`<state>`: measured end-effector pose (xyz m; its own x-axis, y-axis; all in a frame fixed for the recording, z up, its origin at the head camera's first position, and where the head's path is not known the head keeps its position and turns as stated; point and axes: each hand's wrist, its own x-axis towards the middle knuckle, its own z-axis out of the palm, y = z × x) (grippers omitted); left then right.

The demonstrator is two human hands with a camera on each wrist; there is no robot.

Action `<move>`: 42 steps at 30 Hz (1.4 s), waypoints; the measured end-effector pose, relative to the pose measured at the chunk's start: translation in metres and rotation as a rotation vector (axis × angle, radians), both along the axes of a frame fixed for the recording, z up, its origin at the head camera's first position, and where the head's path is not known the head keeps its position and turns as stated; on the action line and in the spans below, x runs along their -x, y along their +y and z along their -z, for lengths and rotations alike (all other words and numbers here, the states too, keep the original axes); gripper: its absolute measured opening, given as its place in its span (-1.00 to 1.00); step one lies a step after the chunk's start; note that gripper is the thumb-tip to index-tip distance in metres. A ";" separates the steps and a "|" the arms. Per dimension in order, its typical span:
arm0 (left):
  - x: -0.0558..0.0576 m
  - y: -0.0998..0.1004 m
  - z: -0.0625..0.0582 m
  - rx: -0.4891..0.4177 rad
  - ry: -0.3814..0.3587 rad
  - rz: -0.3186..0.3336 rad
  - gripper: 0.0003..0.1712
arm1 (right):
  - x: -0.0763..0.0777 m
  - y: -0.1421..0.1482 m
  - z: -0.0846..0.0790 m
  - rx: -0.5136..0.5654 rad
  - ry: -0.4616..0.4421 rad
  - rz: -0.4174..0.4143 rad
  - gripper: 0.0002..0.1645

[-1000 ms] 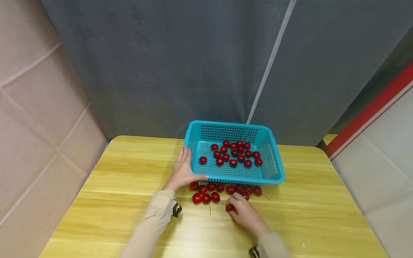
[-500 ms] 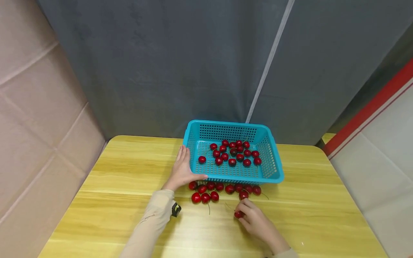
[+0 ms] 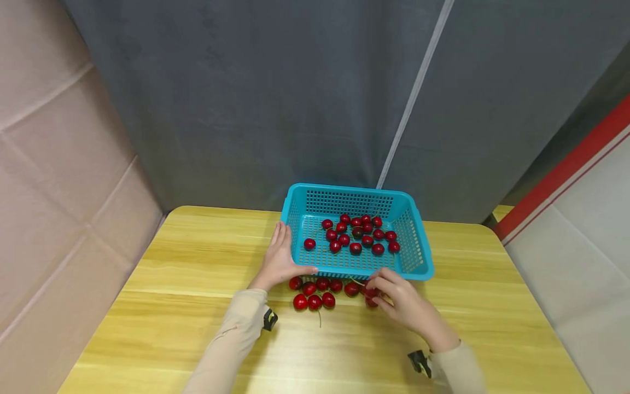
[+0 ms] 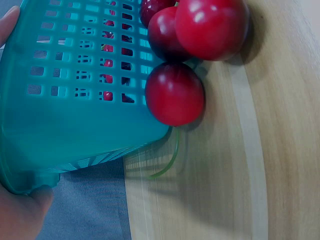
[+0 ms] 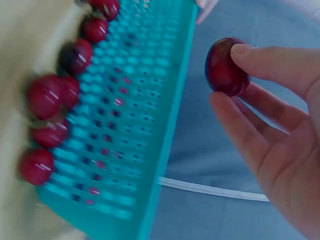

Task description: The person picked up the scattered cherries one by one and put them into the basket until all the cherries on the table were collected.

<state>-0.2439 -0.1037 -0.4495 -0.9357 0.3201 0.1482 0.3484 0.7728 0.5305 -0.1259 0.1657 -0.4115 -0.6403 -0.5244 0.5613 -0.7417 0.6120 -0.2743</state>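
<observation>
A blue plastic basket (image 3: pixel 364 272) with perforated walls stands at the back of the table, with several red cherries (image 3: pixel 355 248) inside. At its left front corner is my left hand (image 3: pixel 279 260): straight fingers lie along the left side and the thumb rests on the front rim. My right hand (image 3: pixel 408 303) pinches one cherry (image 5: pixel 225 67) between thumb and fingertips, off the table near the basket's front rim. Below it, more cherries (image 3: pixel 315 302) lie on the table along the basket's front, some partly hidden by the right hand.
The wooden table (image 3: pixel 197 306) extends around the basket. A dark grey curtain (image 3: pixel 246 109) hangs right behind it. Pale padded walls (image 3: pixel 59 230) flank the table, the right one edged with a red strip (image 3: pixel 561 169).
My right hand has drawn a cherry out of the front row, towards me and to the right, then carried it up to the basket's front rim. The left hand stays in place.
</observation>
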 end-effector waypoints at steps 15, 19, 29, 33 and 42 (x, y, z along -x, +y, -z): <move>0.000 0.001 0.000 -0.015 -0.008 -0.001 0.50 | 0.077 0.011 -0.060 -0.150 -0.052 -0.003 -0.74; 0.001 0.001 0.002 -0.025 0.005 -0.004 0.49 | 0.099 0.010 -0.065 -0.176 -0.145 0.024 -0.77; 0.000 0.000 0.002 -0.021 0.006 -0.004 0.51 | 0.156 -0.008 -0.069 -0.264 -0.317 0.053 -0.81; 0.000 0.000 0.002 -0.019 0.005 -0.001 0.51 | 0.175 -0.021 -0.069 -0.306 -0.398 0.079 -0.83; -0.002 0.004 0.002 -0.020 0.009 0.003 0.52 | 0.203 -0.042 -0.052 -0.340 -0.616 0.173 -0.86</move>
